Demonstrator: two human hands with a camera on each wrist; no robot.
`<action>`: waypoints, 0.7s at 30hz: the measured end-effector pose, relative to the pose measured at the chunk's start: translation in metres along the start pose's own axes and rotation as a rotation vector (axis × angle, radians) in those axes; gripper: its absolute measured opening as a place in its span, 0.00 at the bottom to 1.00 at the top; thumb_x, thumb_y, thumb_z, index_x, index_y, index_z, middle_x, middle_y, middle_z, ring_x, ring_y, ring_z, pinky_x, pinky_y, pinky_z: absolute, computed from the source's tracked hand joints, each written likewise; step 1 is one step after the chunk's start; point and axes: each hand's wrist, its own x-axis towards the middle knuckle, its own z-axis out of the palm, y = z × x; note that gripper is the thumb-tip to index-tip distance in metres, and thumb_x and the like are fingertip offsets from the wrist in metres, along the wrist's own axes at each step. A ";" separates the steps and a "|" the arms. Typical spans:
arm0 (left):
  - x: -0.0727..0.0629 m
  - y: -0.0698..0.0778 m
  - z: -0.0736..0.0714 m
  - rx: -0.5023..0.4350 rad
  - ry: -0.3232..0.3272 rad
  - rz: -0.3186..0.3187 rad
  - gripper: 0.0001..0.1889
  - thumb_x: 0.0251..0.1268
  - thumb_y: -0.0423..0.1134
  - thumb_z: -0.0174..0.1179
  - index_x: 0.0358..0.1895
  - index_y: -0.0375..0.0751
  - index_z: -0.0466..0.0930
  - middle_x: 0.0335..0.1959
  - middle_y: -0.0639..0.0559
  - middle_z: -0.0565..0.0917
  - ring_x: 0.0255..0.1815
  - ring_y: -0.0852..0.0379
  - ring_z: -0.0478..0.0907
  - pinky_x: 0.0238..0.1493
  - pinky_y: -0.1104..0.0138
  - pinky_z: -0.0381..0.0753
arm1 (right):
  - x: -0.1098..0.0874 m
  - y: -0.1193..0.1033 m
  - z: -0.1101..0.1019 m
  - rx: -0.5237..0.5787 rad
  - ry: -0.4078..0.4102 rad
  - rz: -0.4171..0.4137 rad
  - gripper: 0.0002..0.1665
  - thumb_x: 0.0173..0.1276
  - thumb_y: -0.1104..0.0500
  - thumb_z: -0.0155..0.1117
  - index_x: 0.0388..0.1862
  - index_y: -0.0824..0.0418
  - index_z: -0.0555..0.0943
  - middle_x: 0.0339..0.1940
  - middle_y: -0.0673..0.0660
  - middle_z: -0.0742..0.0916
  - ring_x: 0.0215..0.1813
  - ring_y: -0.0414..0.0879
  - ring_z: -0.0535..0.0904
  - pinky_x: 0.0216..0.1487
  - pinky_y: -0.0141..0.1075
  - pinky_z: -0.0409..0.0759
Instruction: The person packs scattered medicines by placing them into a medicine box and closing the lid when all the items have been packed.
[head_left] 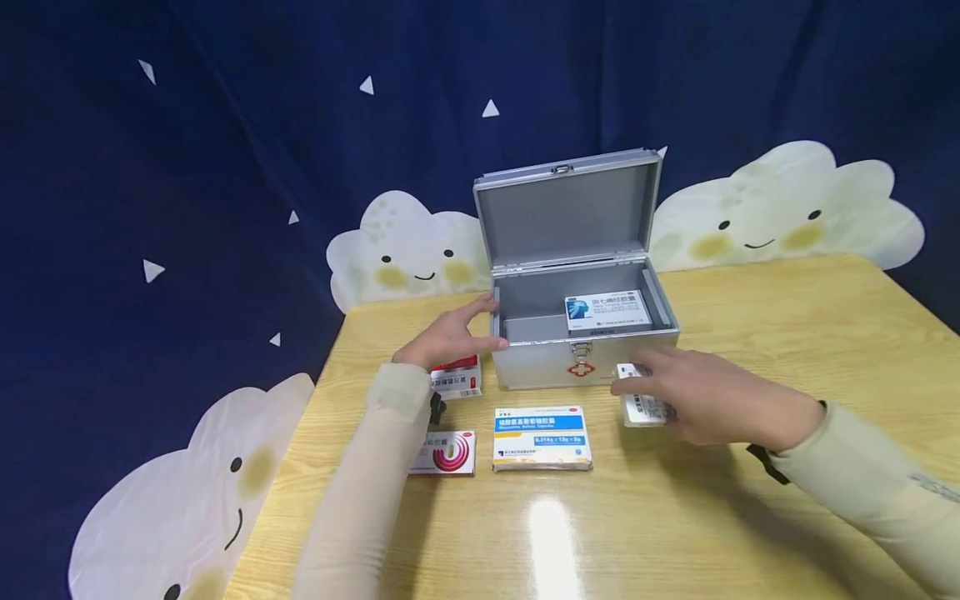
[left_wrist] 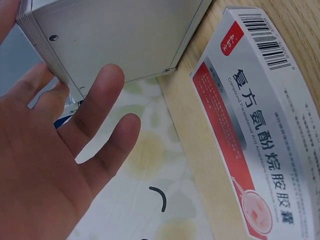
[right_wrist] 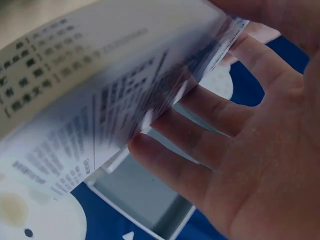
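Note:
A silver first-aid case (head_left: 540, 367) with a red cross stands with its lid raised. Its left side is touched by my left hand (head_left: 448, 335), whose fingers are fairly straight at the rim; in the left wrist view, two fingers of that hand (left_wrist: 55, 160) extend free of the wall. My right hand (head_left: 701, 396) grips a white medicine box (head_left: 643, 408) just off the case's front right corner. Dense print covers this medicine box (right_wrist: 100, 110) in the right wrist view. Inside the case, another medicine box (head_left: 606, 310) with a blue head picture leans at the right.
On the wooden table (head_left: 510, 533) lie a blue-and-white capsule box (head_left: 542, 442), a box with pink rings (head_left: 446, 454) partly behind my left forearm, and a red-and-white box (left_wrist: 250, 130) beside the case. A dark blue curtain (head_left: 420, 125) with clouds hangs behind.

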 end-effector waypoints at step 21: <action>0.002 -0.005 0.010 0.316 0.203 0.174 0.36 0.62 0.68 0.51 0.70 0.55 0.70 0.78 0.56 0.63 0.77 0.46 0.55 0.76 0.45 0.50 | 0.020 0.027 -0.054 0.080 0.006 0.029 0.39 0.49 0.62 0.78 0.62 0.43 0.79 0.44 0.49 0.80 0.35 0.39 0.70 0.36 0.35 0.74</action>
